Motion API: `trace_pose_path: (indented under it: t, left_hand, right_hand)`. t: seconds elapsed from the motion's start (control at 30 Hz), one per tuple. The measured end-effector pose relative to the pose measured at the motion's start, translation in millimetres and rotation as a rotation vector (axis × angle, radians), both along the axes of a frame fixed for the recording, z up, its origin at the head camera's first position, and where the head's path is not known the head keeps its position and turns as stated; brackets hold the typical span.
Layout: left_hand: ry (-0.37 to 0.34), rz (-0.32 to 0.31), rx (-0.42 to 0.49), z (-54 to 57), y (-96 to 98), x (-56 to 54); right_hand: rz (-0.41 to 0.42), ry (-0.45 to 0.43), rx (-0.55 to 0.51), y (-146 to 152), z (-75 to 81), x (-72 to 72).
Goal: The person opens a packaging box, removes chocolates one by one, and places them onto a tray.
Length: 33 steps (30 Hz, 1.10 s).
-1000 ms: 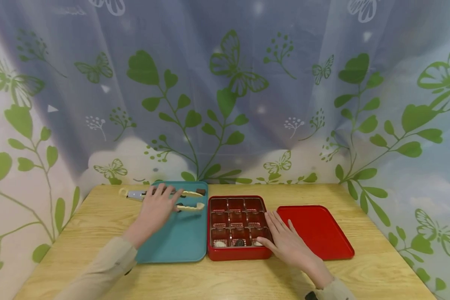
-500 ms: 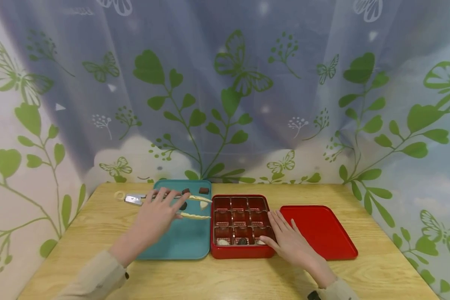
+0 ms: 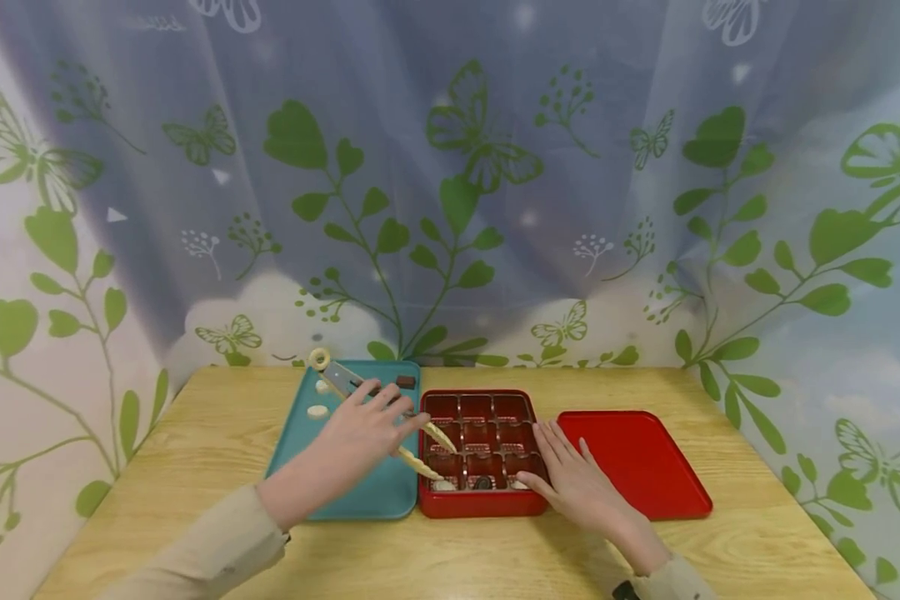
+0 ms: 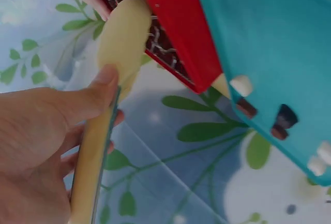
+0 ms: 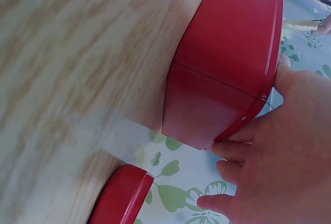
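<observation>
My left hand (image 3: 363, 429) grips a pair of tongs (image 3: 440, 437) with cream-coloured arms and a metal end. Their spread tips reach over the left column of a red box (image 3: 483, 504) with clear compartments, and nothing shows between them. Along the box's near row lie a white chocolate (image 3: 442, 485), a dark one (image 3: 483, 483) and a pale one (image 3: 520, 483). My right hand (image 3: 581, 492) rests with straight fingers against the box's right rim. To the left, a teal tray (image 3: 390, 496) bears several pieces, among them a brown square (image 3: 405, 382) and a white round (image 3: 317, 412).
A red lid (image 3: 633, 467) lies right of the box on the wooden table (image 3: 450, 558). Behind the table hangs a curtain (image 3: 375, 167) printed with leaves and butterflies. In the left wrist view, a dark chocolate (image 4: 286, 116) sits near the tray's far edge.
My left hand has swung the tongs from over the tray to the right and nearer, so the tips now hang over the box. My right hand stays at the rim.
</observation>
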<state>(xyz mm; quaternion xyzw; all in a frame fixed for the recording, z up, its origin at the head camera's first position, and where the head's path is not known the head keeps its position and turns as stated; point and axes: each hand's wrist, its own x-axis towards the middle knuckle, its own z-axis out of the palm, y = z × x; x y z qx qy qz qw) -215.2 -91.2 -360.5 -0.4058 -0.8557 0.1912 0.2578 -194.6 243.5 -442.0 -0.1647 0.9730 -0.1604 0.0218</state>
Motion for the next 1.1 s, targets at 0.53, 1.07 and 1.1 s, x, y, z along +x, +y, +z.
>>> trace_pose_path:
  t: [0.53,1.07,1.1]
  left_hand:
    - [0.075,0.024,-0.275,17.3,60.4,4.8]
    - [0.043,0.033,-0.256,-6.0,68.6,1.5]
    - [0.049,0.023,-0.238,-7.6,66.0,1.1]
  right_hand:
    - [-0.004,0.020,0.004,-1,-1.4,-0.8]
    - [-0.001,0.011,0.002,0,-0.3,1.0]
    - [0.000,0.008,0.001,1,0.0,1.3]
